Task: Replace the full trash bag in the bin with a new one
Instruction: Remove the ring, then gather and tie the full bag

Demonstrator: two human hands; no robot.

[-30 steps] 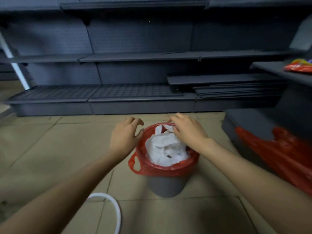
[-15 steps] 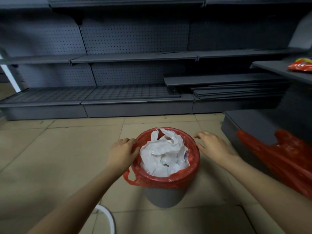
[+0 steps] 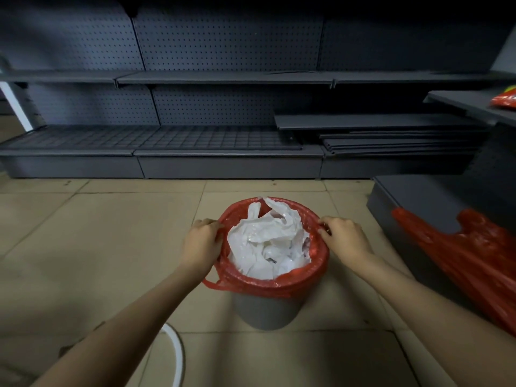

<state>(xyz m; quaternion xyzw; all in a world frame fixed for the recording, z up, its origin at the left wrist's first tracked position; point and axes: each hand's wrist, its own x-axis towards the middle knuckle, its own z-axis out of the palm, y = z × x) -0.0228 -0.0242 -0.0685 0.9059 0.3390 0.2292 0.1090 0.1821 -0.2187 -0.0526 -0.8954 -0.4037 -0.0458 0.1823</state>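
Tearing is my worry — the thin red bag (image 3: 282,283) is stretched over the rim of the grey bin (image 3: 266,311) on the floor, heaped with white plastic waste (image 3: 268,241), and an uneven pull could rip it or tip the bin. My left hand (image 3: 202,241) and right hand (image 3: 344,237) each pinch the bag's edge at opposite sides, fingers curled.
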